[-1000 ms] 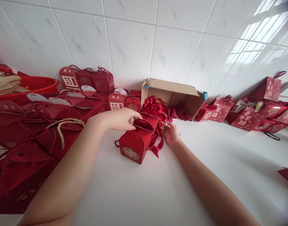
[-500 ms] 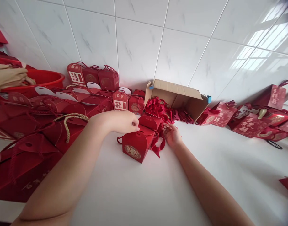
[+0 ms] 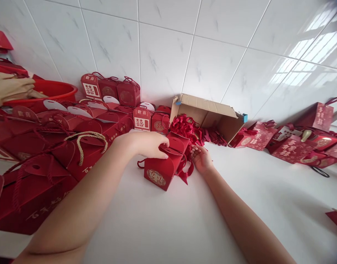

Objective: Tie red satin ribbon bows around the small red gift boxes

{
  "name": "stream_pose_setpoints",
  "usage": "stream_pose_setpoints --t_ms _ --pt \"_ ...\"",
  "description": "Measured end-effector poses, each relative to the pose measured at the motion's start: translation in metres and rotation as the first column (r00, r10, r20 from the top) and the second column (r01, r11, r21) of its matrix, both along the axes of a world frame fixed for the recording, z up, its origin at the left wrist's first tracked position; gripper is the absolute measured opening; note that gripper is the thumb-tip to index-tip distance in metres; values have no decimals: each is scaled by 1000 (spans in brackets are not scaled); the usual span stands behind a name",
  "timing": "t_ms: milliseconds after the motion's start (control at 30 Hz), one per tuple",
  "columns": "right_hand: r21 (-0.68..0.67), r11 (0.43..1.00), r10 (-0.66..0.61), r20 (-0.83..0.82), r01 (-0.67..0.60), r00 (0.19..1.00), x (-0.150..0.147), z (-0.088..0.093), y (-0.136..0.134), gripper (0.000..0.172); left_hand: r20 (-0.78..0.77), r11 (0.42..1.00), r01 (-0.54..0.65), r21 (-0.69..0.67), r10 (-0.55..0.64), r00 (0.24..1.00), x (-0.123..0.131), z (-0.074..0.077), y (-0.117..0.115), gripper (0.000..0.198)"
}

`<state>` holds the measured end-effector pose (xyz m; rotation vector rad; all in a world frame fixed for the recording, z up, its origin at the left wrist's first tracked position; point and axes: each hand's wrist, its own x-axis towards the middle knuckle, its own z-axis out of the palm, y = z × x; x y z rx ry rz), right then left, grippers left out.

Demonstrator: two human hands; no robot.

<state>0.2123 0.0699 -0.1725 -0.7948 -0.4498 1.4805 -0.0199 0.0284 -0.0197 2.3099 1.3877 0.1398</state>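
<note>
A red gift box (image 3: pixel 159 172) with a gold emblem and a red cord handle stands in the middle of the white table. Across its top lies my left hand (image 3: pixel 150 143), thumb and index finger around the closing flap; its other fingers are hidden behind. Palm up, my right hand (image 3: pixel 201 157) rests at the box's right side, its fingers loosely bent and apart. Its fingertips are close to the red ribbon (image 3: pixel 189 170) beside the box. Whether they touch it I cannot tell.
Behind is a cardboard box (image 3: pixel 209 104) lying on its side, with red ribbons (image 3: pixel 185 126) spilling out. Red gift boxes (image 3: pixel 94 128) crowd the left; more gift boxes (image 3: pixel 292 148) stand at right. Another person's hand (image 3: pixel 14 88) is over a red basin (image 3: pixel 55 88). A tiled wall closes the back.
My left hand has shifted slightly right and down on the box top, its thumb and index finger now farther apart around the flap. My right hand stays almost where it was.
</note>
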Motion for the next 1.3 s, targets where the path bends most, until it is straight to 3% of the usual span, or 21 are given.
stream_pose_setpoints --t_ms 200,333,400,467,600,733,867,1033,1167,1300 --pt "-8 1000 -4 3 4 1000 1 -1 1 8 -39 997 -52 -56 50 998 -2 7 -8 34" --pt "-9 1000 0 6 0 1000 1 -1 2 6 -126 979 43 -199 -70 990 -3 18 -17 41" --pt "-5 1000 -1 10 1 1000 1 -1 2 5 -125 990 76 -122 -91 988 -2 20 -17 44" --pt "0 1000 1 16 -1 1000 1 -1 2 4 -114 998 46 49 -40 993 1 16 -13 43" --pt "10 1000 15 44 -15 999 1 -1 1 5 -64 937 -14 349 39 997 9 -1 4 43" --pt "32 999 19 77 -21 997 0 -1 0 6 -62 952 -48 304 70 996 14 -11 12 38" --pt "93 996 -11 121 0 993 -1 2 -1 11 -78 979 -41 202 57 995 17 -5 6 26" --pt "233 966 -155 179 112 972 2 29 -5 21 -54 989 85 119 -79 995 26 -2 -4 19" --pt "374 917 -236 229 138 944 5 69 -22 29 120 992 -32 119 17 993 37 -13 -2 17" --pt "525 851 -287 418 28 862 3 99 -47 20 281 996 -89 22 79 956 46 -25 1 23"
